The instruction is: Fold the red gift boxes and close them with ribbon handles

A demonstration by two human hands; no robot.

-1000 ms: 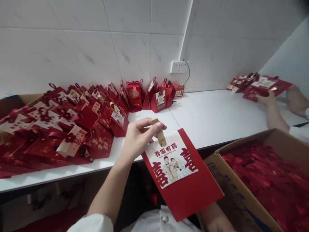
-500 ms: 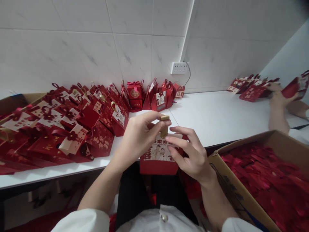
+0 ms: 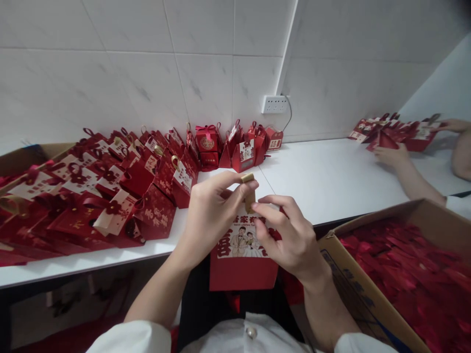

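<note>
A red gift bag (image 3: 241, 264) with a white panel showing a cartoon couple hangs in front of me, below the counter's edge. My left hand (image 3: 211, 213) pinches its gold handle (image 3: 249, 191) between thumb and fingertips. My right hand (image 3: 290, 235) grips the bag's top right edge, fingers curled round it. A large pile of finished red gift bags (image 3: 95, 191) with ribbons and tags covers the left part of the white counter (image 3: 324, 176).
An open cardboard box (image 3: 405, 274) full of red ribbons stands at my right. Another person's hands (image 3: 392, 154) handle a stack of flat red bags (image 3: 390, 130) at the far right. A second cardboard box (image 3: 22, 154) and a wall socket (image 3: 274, 104) are behind.
The bag, held tilted by my left hand alone a second ago, now hangs upright. My right hand came up and took its top edge. The other person's hands shifted among the far bags.
</note>
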